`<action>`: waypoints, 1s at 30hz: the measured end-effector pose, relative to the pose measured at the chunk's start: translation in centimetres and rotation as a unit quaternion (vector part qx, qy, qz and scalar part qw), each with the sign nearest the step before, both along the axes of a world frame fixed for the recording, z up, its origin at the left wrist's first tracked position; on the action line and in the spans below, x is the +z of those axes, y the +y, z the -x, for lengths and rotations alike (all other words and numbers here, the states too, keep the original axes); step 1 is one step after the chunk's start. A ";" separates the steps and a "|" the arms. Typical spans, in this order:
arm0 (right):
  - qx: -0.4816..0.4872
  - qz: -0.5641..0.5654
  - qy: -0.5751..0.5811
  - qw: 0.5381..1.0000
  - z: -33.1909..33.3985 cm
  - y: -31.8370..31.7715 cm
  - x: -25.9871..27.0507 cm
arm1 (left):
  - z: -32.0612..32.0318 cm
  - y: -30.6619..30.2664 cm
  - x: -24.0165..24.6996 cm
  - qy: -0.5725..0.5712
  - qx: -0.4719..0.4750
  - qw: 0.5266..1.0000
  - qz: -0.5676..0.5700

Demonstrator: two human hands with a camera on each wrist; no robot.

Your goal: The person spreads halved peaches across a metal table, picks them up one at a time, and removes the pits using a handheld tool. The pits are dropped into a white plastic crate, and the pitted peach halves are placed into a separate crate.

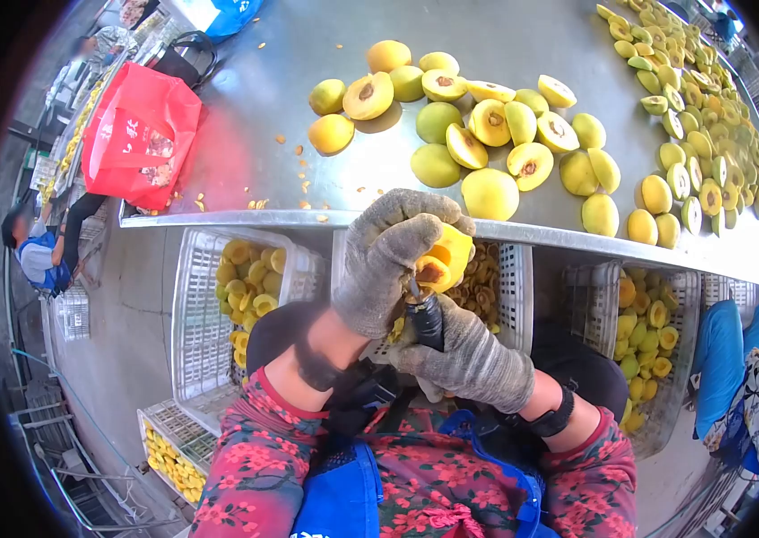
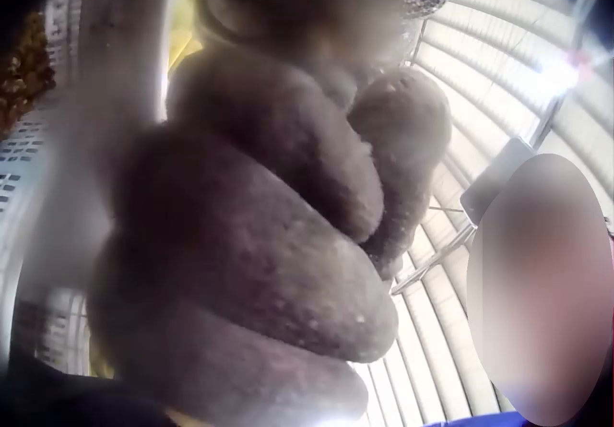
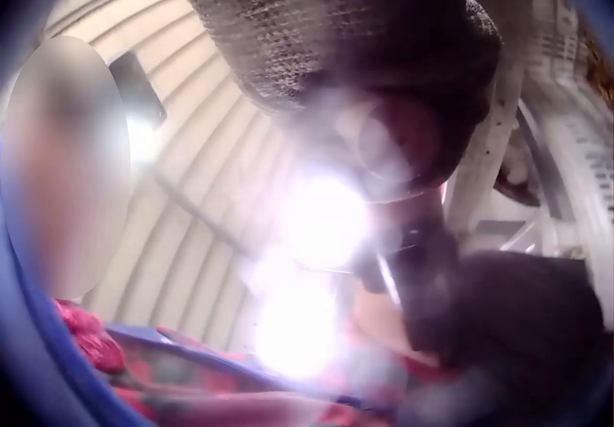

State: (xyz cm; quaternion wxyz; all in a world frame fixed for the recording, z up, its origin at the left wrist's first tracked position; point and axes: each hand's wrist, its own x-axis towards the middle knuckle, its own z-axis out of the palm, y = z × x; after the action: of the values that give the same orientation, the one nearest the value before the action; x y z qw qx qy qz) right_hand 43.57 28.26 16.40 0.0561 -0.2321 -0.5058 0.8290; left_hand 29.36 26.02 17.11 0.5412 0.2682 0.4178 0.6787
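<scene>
In the head view, my gloved left hand [image 1: 384, 255] holds a yellow-orange fruit half [image 1: 445, 257] above the table's front edge, its hollow side toward my body. My gloved right hand [image 1: 478, 360] grips a black-handled tool [image 1: 425, 323] below it, the metal tip at the fruit's lower edge. Curled fingers [image 2: 259, 225] of the left glove fill much of the left wrist view, where the fruit cannot be made out. The right glove [image 3: 355, 53] shows dark at the top of the right wrist view, partly lost in glare.
Fruit halves [image 1: 490, 123] lie on the metal table [image 1: 263, 170], with a larger pile [image 1: 711, 134] at right. A red bag [image 1: 142, 134] stands at left. White crates [image 1: 195, 359] of fruit sit below the edge. A person [image 1: 43, 255] is at far left, another [image 1: 756, 394] at right.
</scene>
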 end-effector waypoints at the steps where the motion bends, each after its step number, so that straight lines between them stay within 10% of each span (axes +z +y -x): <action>1: -0.020 -0.017 -0.015 1.000 0.2 -0.1 0.2 | -0.2 0.1 -0.1 0.000 0.016 1.000 0.006; 5: -0.075 -0.115 -0.022 0.990 0.6 -0.8 -0.5 | -0.3 0.3 -0.3 -0.016 0.032 0.999 0.014; 9: 0.075 0.161 0.013 0.984 -0.4 1.1 1.8 | -0.2 0.2 -0.3 0.049 0.040 0.998 0.013; 12: 0.132 0.442 0.141 0.876 -1.3 0.8 1.0 | -0.4 -0.2 -0.3 0.135 0.048 0.988 -0.057; 15: 0.032 0.174 0.103 0.979 -0.6 0.2 0.8 | -0.8 0.0 0.2 0.011 0.029 0.999 -0.016; 19: -0.025 -0.143 -0.036 0.989 0.1 0.4 0.8 | -0.2 0.6 -1.4 -0.049 0.014 0.998 -0.025; 20: -0.103 -0.356 0.048 0.927 0.5 0.0 -1.1 | 0.0 0.5 -1.7 -0.073 0.010 0.997 -0.034; 24: -0.012 -0.428 -0.082 0.900 0.1 0.2 -1.2 | 1.2 -0.1 -0.9 -0.079 0.063 0.994 -0.051; 30: 0.308 -0.619 -0.298 0.658 -0.5 1.0 -6.2 | 5.0 -3.1 0.7 0.210 0.196 0.957 -0.044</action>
State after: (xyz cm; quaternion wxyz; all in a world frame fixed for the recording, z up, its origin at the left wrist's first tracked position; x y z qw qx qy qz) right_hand 44.09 29.25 10.19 -0.2254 -0.2094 -0.9343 0.1800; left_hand 24.32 22.94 17.86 0.2855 0.3414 0.5365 0.7170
